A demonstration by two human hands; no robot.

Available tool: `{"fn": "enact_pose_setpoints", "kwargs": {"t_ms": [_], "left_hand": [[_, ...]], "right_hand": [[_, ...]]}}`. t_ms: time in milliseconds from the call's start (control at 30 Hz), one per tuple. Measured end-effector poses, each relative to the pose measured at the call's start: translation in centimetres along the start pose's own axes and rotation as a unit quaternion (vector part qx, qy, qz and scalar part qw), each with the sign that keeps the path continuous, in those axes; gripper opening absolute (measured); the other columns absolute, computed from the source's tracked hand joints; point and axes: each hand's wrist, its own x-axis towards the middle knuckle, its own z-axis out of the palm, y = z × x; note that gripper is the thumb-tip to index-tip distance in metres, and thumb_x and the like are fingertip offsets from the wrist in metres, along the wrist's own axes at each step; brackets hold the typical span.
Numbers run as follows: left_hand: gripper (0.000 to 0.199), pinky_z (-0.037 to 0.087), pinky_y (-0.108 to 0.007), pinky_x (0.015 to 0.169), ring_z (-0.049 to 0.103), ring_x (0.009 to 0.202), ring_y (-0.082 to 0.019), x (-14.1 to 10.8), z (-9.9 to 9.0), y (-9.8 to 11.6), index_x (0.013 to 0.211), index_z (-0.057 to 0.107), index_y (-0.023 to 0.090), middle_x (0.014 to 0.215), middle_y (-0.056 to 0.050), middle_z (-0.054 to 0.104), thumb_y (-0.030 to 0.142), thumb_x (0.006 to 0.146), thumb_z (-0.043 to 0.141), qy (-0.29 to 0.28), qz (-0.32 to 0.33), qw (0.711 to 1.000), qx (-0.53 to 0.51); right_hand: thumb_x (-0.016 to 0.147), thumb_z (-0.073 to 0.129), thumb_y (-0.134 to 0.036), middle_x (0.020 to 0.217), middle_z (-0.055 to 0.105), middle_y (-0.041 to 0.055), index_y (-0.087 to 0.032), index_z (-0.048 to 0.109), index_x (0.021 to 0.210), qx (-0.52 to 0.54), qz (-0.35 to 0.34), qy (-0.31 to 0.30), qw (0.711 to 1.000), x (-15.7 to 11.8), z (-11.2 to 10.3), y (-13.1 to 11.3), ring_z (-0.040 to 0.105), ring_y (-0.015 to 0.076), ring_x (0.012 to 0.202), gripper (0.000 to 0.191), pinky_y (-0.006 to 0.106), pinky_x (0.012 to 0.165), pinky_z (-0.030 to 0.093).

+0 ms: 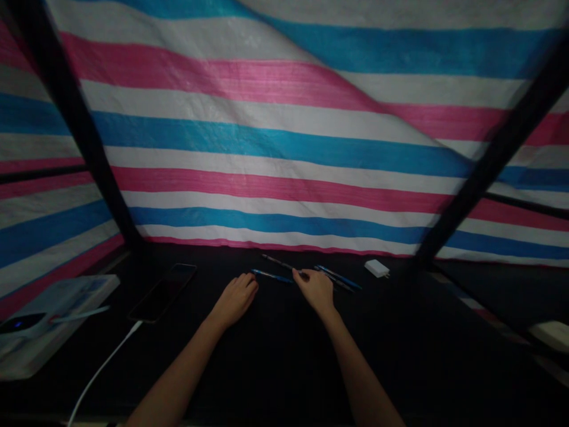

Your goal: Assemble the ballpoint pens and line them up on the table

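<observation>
Your right hand (315, 289) holds the near end of the dark pen (276, 261) — thumb and fingers narrow on it. Your left hand (235, 298) rests on the black table (275, 362), fingers together and bent; whether they pinch anything, you cannot tell. The blue pen (271, 276) lies between your hands. Just right of your right hand lie more pens (338, 277) — the charger (377, 268) beyond them, the phone (163, 292) left of your left hand.

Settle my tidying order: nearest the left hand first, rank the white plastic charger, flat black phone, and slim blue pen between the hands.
1. Blue pen, right of left hand
2. Black phone, left side
3. White charger, beyond right hand
</observation>
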Motion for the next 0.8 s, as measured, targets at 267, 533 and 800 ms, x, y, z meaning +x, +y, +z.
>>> {"fn": "enact_pose_setpoints", "kwargs": {"t_ms": [267,533,800], "left_hand": [[0.017,0.038,-0.029,0.070,0.047,0.079,-0.016,-0.1,0.1,0.0,0.087,0.051,0.017,0.089,-0.004,0.051,0.017,0.089,0.034,-0.018,-0.003,1.000,0.007],[0.016,0.037,-0.029,0.070,0.047,0.079,-0.016,0.0,0.1,0.0,0.087,0.051,0.017,0.086,-0.003,0.050,0.018,0.089,0.035,-0.032,-0.005,0.999,0.009],[0.016,0.037,-0.028,0.071,0.047,0.078,-0.016,-0.1,0.5,-0.2,0.085,0.051,0.017,0.084,-0.003,0.051,0.019,0.089,0.035,-0.043,-0.011,0.999,0.015]], "right_hand": [[0.080,0.034,-0.054,0.071,0.066,0.0081,-0.020,0.068,0.073,-0.024,0.026,0.022,0.999,0.4,0.5,1.0,0.060,0.0204,0.071,0.048,0.026,0.058,0.037],[0.082,0.035,-0.043,0.072,0.065,0.0085,-0.020,0.066,0.072,-0.042,0.041,0.001,0.998,0.7,0.8,2.0,0.059,0.0206,0.072,0.040,0.027,0.061,0.036],[0.083,0.035,-0.042,0.068,0.063,0.0041,-0.021,0.062,0.069,-0.066,0.029,-0.008,0.997,0.7,1.0,2.1,0.058,0.0176,0.068,0.037,0.025,0.059,0.035]]}}
